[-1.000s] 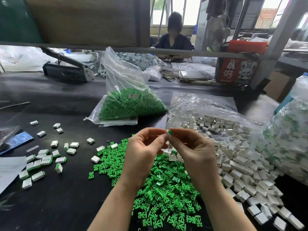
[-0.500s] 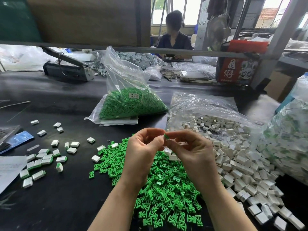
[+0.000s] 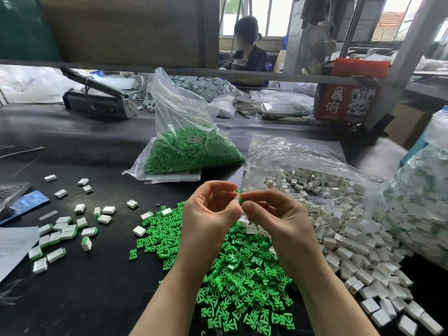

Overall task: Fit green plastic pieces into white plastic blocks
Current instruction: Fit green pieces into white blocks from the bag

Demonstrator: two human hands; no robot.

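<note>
One small green piece (image 3: 240,200) sits between the fingertips of both hands, raised above the desk (image 3: 97,294). The right hand (image 3: 274,221) pinches it between thumb and forefinger; the left hand (image 3: 208,214) meets it with curled fingers, and something pale shows at its thumb tip, though whether that is a white block cannot be told. Directly beneath the hands lies a loose heap of green pieces (image 3: 232,275), with a few white blocks mixed in at its far edge. To the right a large spread of white blocks (image 3: 351,238) spills from an open clear bag (image 3: 291,154). Left of the heap, scattered on the black surface, lie blocks already fitted with green (image 3: 60,234). Behind, a clear bag of green pieces (image 3: 191,151) stands slumped, and at the far right edge a bulging bag of finished blocks (image 3: 417,202) rests. Across the desk a person (image 3: 247,52) sits near a red printed box (image 3: 346,98).
</note>
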